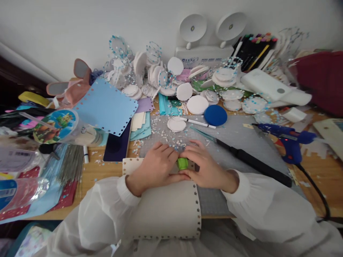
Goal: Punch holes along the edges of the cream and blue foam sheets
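A cream sheet (166,210) with small star holes along its edges lies at the table's front edge and hangs over it. On its upper part my left hand (159,164) rests with curled fingers, its fingertips and thumb against the left side of a small green punch (182,163). From the right, my right hand (203,166) pinches the same punch between thumb and fingers. Part of the sheet's top edge is hidden under both hands. A blue sheet (107,107) with holes along its edges lies at the back left.
A blue glue gun (291,139) with a cable and a black-handled tool (249,160) lie to the right. White discs (197,104) and paper scraps cover the back of the grey mat (214,203). A lidded cup (66,126) stands left, near a dark phone (118,146).
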{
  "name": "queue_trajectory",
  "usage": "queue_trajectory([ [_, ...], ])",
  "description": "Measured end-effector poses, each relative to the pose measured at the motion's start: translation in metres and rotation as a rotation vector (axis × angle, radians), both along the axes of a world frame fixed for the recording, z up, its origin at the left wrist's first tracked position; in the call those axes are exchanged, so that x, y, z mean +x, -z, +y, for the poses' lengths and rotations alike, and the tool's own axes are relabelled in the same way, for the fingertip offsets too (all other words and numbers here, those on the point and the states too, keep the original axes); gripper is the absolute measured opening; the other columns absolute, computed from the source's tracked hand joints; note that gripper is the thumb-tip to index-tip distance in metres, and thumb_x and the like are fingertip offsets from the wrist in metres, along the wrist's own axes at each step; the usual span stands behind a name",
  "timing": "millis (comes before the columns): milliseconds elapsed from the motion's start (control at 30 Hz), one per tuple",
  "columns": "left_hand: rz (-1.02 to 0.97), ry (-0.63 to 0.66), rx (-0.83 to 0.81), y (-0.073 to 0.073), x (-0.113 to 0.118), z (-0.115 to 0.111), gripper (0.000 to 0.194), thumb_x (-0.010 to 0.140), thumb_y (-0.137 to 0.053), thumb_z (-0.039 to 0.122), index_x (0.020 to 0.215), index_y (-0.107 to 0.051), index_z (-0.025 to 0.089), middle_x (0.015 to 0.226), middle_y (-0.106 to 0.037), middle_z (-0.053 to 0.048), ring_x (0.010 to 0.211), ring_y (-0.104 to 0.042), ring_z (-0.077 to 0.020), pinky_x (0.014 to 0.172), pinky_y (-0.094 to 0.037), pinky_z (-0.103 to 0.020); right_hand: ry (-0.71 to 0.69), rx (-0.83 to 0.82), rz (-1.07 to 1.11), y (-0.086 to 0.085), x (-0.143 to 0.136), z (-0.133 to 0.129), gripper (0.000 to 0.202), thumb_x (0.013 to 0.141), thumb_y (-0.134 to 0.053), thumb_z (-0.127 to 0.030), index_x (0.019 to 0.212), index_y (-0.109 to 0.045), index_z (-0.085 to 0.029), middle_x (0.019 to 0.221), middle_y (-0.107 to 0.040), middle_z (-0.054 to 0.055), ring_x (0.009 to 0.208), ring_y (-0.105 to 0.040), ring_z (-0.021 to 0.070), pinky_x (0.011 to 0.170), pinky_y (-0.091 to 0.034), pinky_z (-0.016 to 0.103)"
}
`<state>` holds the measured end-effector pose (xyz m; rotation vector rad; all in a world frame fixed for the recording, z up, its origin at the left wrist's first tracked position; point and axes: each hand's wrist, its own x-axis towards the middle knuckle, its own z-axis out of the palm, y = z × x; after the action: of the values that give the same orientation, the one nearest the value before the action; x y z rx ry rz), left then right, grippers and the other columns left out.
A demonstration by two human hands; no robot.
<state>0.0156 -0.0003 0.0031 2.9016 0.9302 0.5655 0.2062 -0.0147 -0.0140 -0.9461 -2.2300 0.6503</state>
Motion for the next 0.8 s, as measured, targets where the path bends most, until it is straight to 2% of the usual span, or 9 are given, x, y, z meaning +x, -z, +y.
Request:
queue_trajectory([
  [233,0.042,-0.074,-0.076,0.0,-0.002,-0.004,0.063,0.081,-0.036,0.075,0.083,-0.055,0.014,0.058,-0.062,-0.003,0.052,-0.06,-0.0212,0.053,-0.034,-0.032,0.019,-0.036,0.014,-0.003,0.004,0.002,0.023,0.077,-0.068,-0.029,0.094,-0.055,-0.02,0.083,-0.056,0.005,0.084,-0.051,0.0236,0.087,-0.04,0.046],
  [533,0.055,-0.119,-0.018,0.004,-0.007,-0.003,0.064,0.076,-0.039,0.079,0.074,-0.056,0.017,0.05,-0.058,-0.001,0.046,-0.056,-0.0186,0.052,-0.03,-0.03,-0.018,-0.081,0.001,-0.008,0.017,0.007,0.023,0.079,-0.067,-0.032,0.096,-0.055,-0.02,0.086,-0.058,0.005,0.085,-0.053,0.0231,0.081,-0.04,0.041],
  [667,0.04,-0.115,-0.014,0.001,-0.006,-0.004,0.062,0.077,-0.04,0.078,0.07,-0.054,0.017,0.05,-0.058,0.0,0.046,-0.055,-0.0178,0.052,-0.03,-0.031,-0.019,-0.071,0.006,-0.009,0.014,0.007,0.02,0.078,-0.066,-0.025,0.093,-0.054,-0.02,0.083,-0.057,0.004,0.082,-0.052,0.0223,0.084,-0.038,0.044],
  [800,-0.004,-0.074,-0.087,-0.003,-0.001,-0.004,0.061,0.078,-0.041,0.076,0.076,-0.055,0.017,0.065,-0.064,-0.002,0.059,-0.061,-0.0186,0.058,-0.035,-0.032,-0.031,-0.08,-0.01,-0.009,0.01,0.003,0.021,0.074,-0.067,-0.019,0.09,-0.053,-0.02,0.082,-0.057,0.003,0.085,-0.054,0.0222,0.095,-0.034,0.047],
])
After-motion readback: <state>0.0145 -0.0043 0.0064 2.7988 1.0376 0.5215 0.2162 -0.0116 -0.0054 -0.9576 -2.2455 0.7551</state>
